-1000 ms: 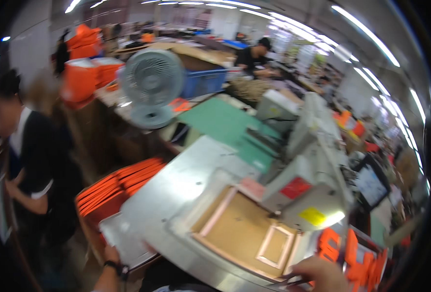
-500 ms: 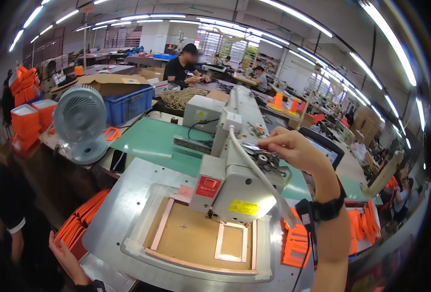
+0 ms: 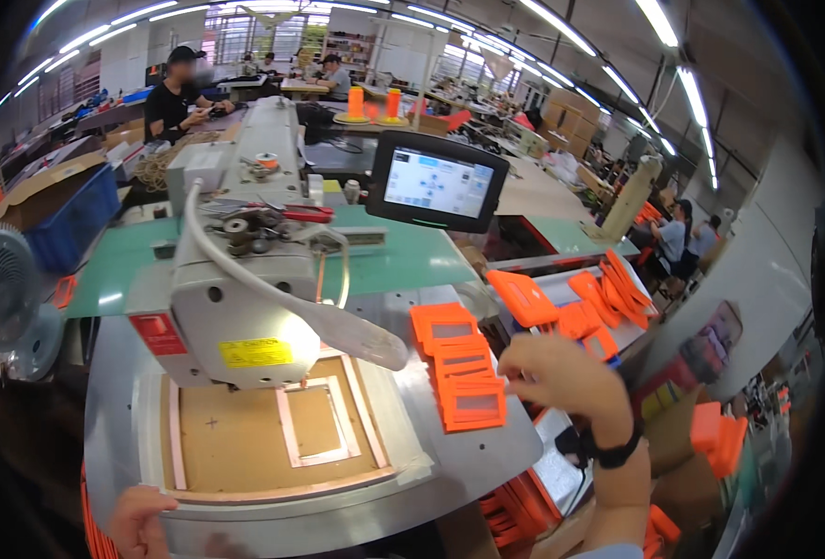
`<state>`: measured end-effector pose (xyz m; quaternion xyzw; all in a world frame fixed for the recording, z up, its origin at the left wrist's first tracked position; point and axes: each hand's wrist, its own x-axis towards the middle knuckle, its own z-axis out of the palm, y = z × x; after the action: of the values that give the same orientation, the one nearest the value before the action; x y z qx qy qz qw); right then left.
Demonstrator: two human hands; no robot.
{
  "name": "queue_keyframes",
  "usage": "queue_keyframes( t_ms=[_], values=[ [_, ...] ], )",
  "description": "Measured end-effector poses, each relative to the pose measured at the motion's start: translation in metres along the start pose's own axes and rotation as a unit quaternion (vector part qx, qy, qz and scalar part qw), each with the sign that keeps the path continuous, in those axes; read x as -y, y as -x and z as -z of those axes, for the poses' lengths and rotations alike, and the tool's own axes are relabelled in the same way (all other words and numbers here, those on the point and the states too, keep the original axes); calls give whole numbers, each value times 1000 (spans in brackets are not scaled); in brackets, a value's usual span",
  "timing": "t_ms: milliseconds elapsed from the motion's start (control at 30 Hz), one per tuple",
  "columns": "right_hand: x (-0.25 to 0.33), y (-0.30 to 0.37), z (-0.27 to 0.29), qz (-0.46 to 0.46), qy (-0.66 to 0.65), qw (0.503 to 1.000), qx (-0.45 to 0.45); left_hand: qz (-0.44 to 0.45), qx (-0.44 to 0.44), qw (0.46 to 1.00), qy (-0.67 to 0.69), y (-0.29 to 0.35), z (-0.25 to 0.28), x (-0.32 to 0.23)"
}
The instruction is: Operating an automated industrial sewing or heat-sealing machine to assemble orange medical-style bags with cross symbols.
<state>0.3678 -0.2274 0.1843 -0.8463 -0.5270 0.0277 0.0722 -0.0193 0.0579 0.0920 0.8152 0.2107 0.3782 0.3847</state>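
Observation:
My right hand [image 3: 566,373], fingers loosely bent and apart, hovers just right of the orange rectangular frames [image 3: 471,402]. These lie in overlapping stacks on the metal plate's right side; nothing shows in the hand. At the lower left, my left hand [image 3: 140,524] is partly in view at the plate's front edge, its fingers apart and holding nothing visible. Between the hands, a grey sewing machine head [image 3: 235,326] stands over a brown template board [image 3: 235,438] edged with pale strips. A smaller pale rectangular border [image 3: 291,429] is on the board, partly under the head.
Scissors with red handles [image 3: 308,213] and metal parts lie on the machine. A lit screen [image 3: 438,184] stands behind the plate. More orange pieces [image 3: 522,296] fill the right side. A fan [image 3: 2,270] and a blue crate [image 3: 68,219] stand left. Co-workers sit farther back.
The view has swung right. My right hand has left the machine's top and come down beside the orange frames. My left hand has moved from the orange pile at left to the plate's front edge.

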Motion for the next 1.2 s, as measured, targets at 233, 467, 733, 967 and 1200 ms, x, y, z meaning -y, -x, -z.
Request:
queue_keyframes(
  t_ms=[233, 467, 733, 967, 1200],
  values=[
    [-32, 50, -100, -122, -26, 990, -62, 0, 174, 985, 10, -32, -53, -16],
    [-41, 31, -114, -140, -89, 984, -63, 18, 215, 976, -10, -34, -63, -9],
    [-22, 48, -67, -108, -361, 924, 64, -38, 319, 947, 25, -50, -72, -15],
    [90, -16, -59, 143, -265, 949, 90, -131, 403, 905, 34, -30, -138, -17],
    [67, -68, -98, -95, -525, 826, 183, 244, 322, 867, 292, -52, -131, -12]
  ],
)
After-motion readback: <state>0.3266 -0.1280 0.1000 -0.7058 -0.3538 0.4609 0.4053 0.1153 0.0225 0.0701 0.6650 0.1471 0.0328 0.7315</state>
